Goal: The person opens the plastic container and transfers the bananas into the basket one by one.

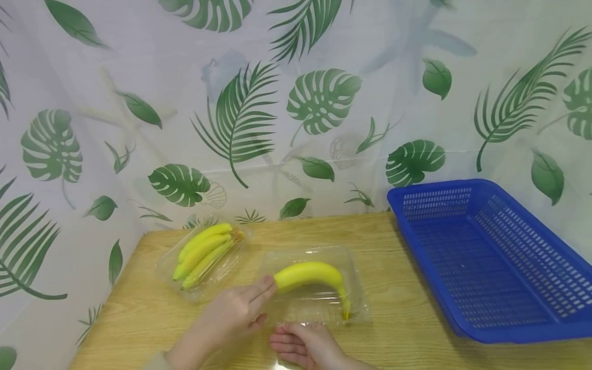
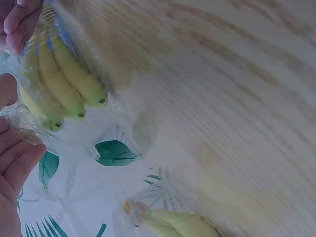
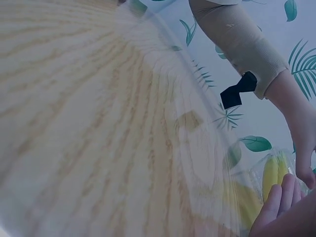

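Observation:
Bananas (image 1: 314,272) lie in a clear plastic package (image 1: 319,308) at the middle of the wooden table; only one curved banana shows from the head, several in the left wrist view. My left hand (image 1: 236,311) reaches to the package's left side, its straight fingers touching it near the banana's end, thumb lower and apart. My right hand (image 1: 310,344) is right at the package's front edge, fingers loosely bent toward the left and thumb above. In the left wrist view the clear plastic (image 2: 103,126) overlaps the gap between my left thumb and fingers.
A second clear package (image 1: 199,298) with a bunch of bananas (image 1: 203,252) sits at the back left. On the right stands a blue perforated basket (image 1: 444,303). Behind the wooden table (image 1: 388,288) hangs a white cloth (image 1: 259,205) printed with green leaves.

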### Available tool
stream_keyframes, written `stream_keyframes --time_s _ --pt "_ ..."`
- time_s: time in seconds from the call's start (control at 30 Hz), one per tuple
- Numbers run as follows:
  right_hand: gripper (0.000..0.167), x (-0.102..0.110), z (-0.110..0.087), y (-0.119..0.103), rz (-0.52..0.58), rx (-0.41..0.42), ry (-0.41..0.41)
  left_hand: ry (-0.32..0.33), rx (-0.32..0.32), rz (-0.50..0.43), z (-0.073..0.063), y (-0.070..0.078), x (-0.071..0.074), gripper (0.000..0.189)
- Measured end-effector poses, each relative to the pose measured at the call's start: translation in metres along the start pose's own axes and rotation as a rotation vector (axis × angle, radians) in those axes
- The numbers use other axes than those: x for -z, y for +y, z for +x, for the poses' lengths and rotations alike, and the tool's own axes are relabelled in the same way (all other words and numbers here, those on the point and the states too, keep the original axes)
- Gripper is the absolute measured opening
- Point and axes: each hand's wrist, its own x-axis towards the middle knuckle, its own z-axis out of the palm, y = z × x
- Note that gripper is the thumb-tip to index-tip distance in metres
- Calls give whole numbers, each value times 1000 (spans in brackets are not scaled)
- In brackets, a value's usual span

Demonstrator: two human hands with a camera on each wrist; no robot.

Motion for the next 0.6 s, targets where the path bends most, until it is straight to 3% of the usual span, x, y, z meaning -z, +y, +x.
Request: stream_keyframes --time_s 0.2,0.6 --pt "41 0 0 -1 14 -14 -8 -11 14 -33 -2 0 0 68" --pt "44 0 -1 -2 48 -33 -34 47 15 -114 -1 -6 -2 67"
